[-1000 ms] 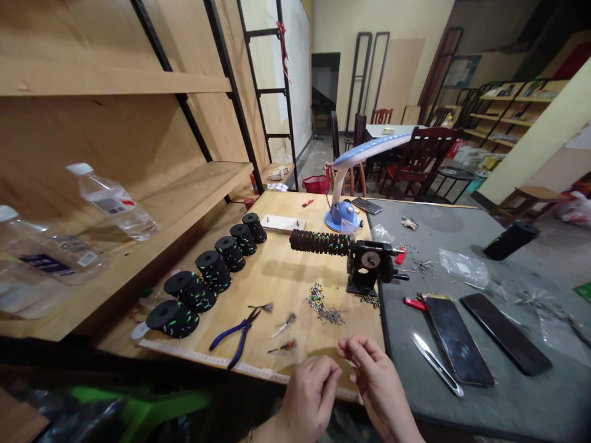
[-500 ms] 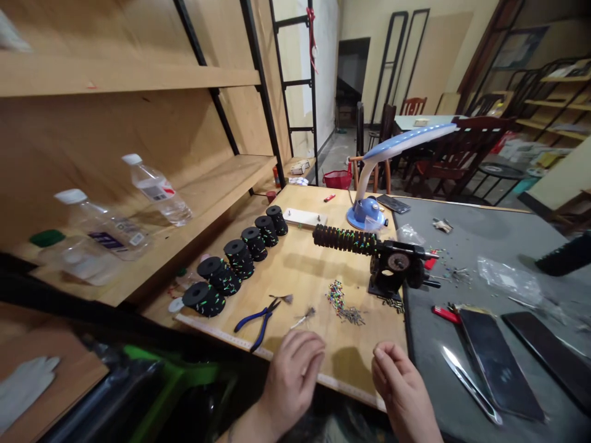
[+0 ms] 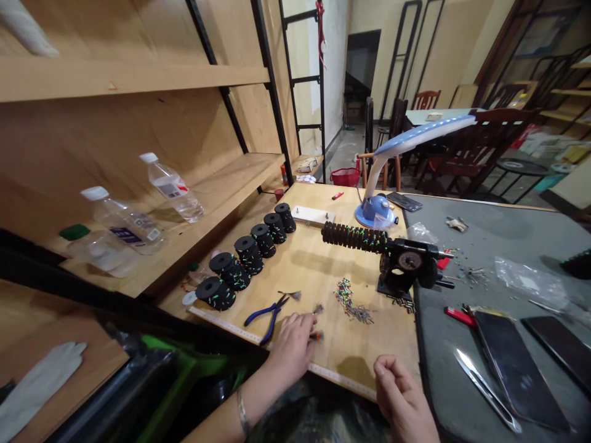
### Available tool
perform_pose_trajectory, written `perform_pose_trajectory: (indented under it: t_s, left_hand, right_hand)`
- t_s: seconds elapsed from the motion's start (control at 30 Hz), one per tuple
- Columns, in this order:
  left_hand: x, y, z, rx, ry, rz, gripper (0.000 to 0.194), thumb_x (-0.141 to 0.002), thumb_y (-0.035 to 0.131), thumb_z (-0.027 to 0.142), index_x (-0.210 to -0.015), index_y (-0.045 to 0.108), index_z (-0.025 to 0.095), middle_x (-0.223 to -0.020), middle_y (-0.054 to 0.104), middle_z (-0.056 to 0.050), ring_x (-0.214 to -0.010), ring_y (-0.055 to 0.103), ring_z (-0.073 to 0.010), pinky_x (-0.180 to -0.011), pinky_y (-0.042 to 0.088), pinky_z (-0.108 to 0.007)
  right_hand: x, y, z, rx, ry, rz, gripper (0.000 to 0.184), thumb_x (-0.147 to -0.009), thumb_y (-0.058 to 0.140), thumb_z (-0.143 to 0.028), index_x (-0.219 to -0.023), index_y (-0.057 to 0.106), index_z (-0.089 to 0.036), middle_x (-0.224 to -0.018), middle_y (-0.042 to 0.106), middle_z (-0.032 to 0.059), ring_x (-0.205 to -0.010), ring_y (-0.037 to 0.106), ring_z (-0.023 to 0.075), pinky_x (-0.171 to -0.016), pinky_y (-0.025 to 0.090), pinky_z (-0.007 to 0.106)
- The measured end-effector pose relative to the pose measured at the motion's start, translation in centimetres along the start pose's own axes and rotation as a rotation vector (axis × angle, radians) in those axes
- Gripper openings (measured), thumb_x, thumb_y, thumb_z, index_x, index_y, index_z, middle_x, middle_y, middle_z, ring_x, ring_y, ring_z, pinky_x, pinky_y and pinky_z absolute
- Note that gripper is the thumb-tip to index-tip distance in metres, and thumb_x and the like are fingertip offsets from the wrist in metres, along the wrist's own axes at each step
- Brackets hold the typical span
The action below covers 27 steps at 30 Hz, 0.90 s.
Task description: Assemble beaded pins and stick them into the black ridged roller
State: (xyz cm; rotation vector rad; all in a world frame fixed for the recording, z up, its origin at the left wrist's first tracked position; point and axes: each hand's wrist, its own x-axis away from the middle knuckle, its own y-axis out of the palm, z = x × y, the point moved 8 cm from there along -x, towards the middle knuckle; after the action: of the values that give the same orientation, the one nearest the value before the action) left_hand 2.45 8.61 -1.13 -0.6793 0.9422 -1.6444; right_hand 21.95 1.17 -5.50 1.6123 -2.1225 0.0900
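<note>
Clock read from the orange-banded tuft; 12 is straight away from the person.

Orange-banded tuft (image 3: pixel 316 335) on the wooden tabletop (image 3: pixel 344 344), near its front edge, at the left hand's (image 3: pixel 293 341) fingertips. Only band and frayed end show; that end points to 3, long axis seemingly 9–3. Rest hidden under the hand. Fingers bent and lowered over it; whether they pinch it, cannot tell.

Second tuft (image 3: pixel 318 309) at 12, near the fingers, partly covered, frayed end toward 1. Third tuft (image 3: pixel 290 295) at 11, lying roughly 9–3, frayed end at 3.

Pliers (image 3: pixel 279 306) at 10, just beside the left hand, nose toward 1, blue handles spread. Bead pile (image 3: pixel 344 294) at 1, metal pins (image 3: pixel 361 314) at 2, the two piles touching.

Right hand (image 3: pixel 401 394) at 4, well apart, fingers curled narrow, thumb against forefinger; contents, if any, cannot tell.

Farther: black ribbed roll (image 3: pixel 354 237) at 1, lying near 9–3, free end to 9, its other end on a black machine (image 3: pixel 406 264). Black spools (image 3: pixel 249 255) in a row between 10 and 11. Blue lamp (image 3: pixel 372 209) at 1. Tweezers (image 3: pixel 487 391) past 3, beside a phone (image 3: pixel 519 363).
</note>
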Motion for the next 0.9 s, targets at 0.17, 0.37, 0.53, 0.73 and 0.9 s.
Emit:
perform_pose_trajectory:
  t_s: [0.17, 0.37, 0.53, 0.73, 0.9]
  left_hand:
    - [0.1, 0.2, -0.2, 0.331, -0.084, 0.080, 0.017, -0.077, 0.055, 0.009, -0.090, 0.060, 0.018, -0.083, 0.065, -0.006, -0.082, 0.059, -0.0224, -0.077, 0.045, -0.035]
    - [2.3, 3.7, 1.4, 1.060, -0.330, -0.104, 0.018, -0.075, 0.067, 0.029, -0.079, 0.055, 0.016, -0.071, 0.060, 0.000, -0.065, 0.057, -0.0131, -0.056, 0.044, -0.022]
    - [3.8, 6.0, 2.4, 1.264, -0.429, -0.159, 0.035, -0.070, 0.073, 0.043, -0.076, 0.053, 0.016, -0.067, 0.057, 0.001, -0.061, 0.059, -0.0133, -0.044, 0.042, -0.019]
    - [3.9, 6.0, 3.0, 1.192, -0.362, -0.111, 0.033, -0.074, 0.071, 0.041, -0.076, 0.050, 0.016, -0.063, 0.057, 0.003, -0.054, 0.057, -0.0111, -0.047, 0.045, -0.020]
    - [4.1, 6.3, 3.1, 1.098, -0.328, -0.091, 0.026, -0.077, 0.068, 0.033, -0.075, 0.048, 0.017, -0.064, 0.053, 0.004, -0.052, 0.053, -0.0090, -0.047, 0.042, -0.019]
  right_hand:
    - [0.2, 1.6, 0.8, -0.087, 0.027, -0.072, 0.049, -0.065, 0.073, -0.065, -0.072, 0.050, -0.022, -0.048, 0.027, -0.0125, -0.041, 0.019, 0.0046, -0.041, 0.012, 0.017]
    - [0.7, 3.3, 0.8, -0.057, -0.002, -0.132, 0.049, -0.068, 0.071, -0.065, -0.073, 0.050, -0.020, -0.045, 0.028, -0.0137, -0.040, 0.018, 0.0037, -0.041, 0.011, 0.016]
    - [0.2, 3.4, 1.2, -0.004, -0.029, -0.175, 0.048, -0.069, 0.072, -0.062, -0.074, 0.053, -0.019, -0.047, 0.049, -0.0080, -0.040, 0.029, 0.0049, -0.041, 0.019, 0.017]
    - [-0.2, 3.5, 1.9, 0.007, -0.052, -0.192, 0.044, -0.070, 0.072, -0.060, -0.073, 0.057, -0.018, -0.049, 0.053, -0.0059, -0.042, 0.039, 0.0081, -0.043, 0.026, 0.019]
    - [0.0, 3.5, 1.6, 0.033, -0.027, -0.149, 0.048, -0.062, 0.075, -0.062, -0.069, 0.058, -0.018, -0.045, 0.044, -0.0092, -0.040, 0.034, 0.0070, -0.041, 0.025, 0.019]
